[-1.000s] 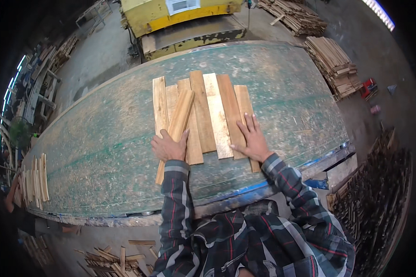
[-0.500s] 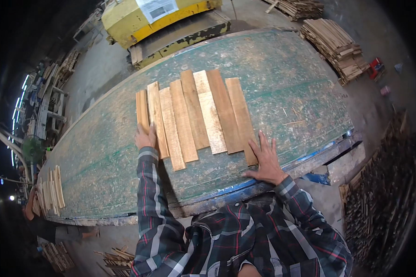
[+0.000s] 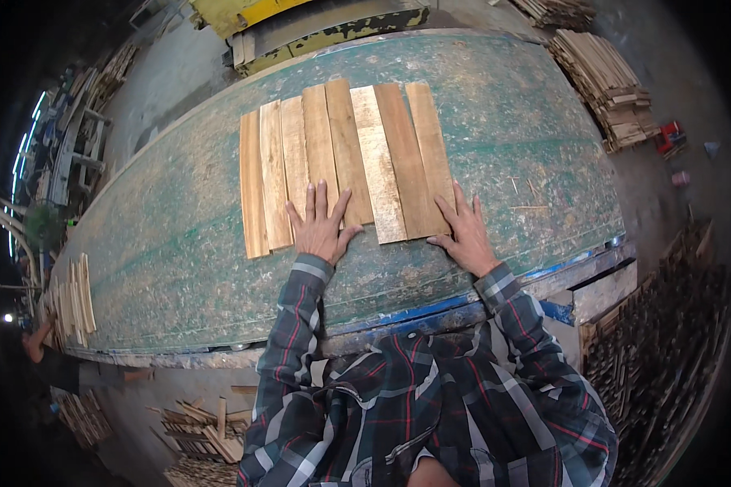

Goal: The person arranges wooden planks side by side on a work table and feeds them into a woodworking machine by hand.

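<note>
Several thin wooden slats (image 3: pixel 333 146) lie side by side on the green worktable (image 3: pixel 162 268), their long sides close together and their ends uneven. One paler slat (image 3: pixel 379 166) among them reaches nearest to me. My left hand (image 3: pixel 321 231) lies flat with fingers spread over the near ends of the middle-left slats. At the lower right corner of the row, my right hand (image 3: pixel 469 237) is open, its fingertips against the rightmost slat (image 3: pixel 430 138) and its thumb beside the near ends. Neither hand grasps anything.
A yellow machine (image 3: pixel 325 36) stands beyond the table's far edge. Stacked slats (image 3: pixel 601 81) sit at the far right, a dark pile of strips (image 3: pixel 658 349) at the near right. Another person's arm (image 3: pixel 36 341) is by a small slat group (image 3: pixel 77 296) at the left end.
My left hand has moved right from the leftmost slat onto the middle slats' near ends. The slats now lie closer together, with their near ends more even. My right hand stays at the right corner.
</note>
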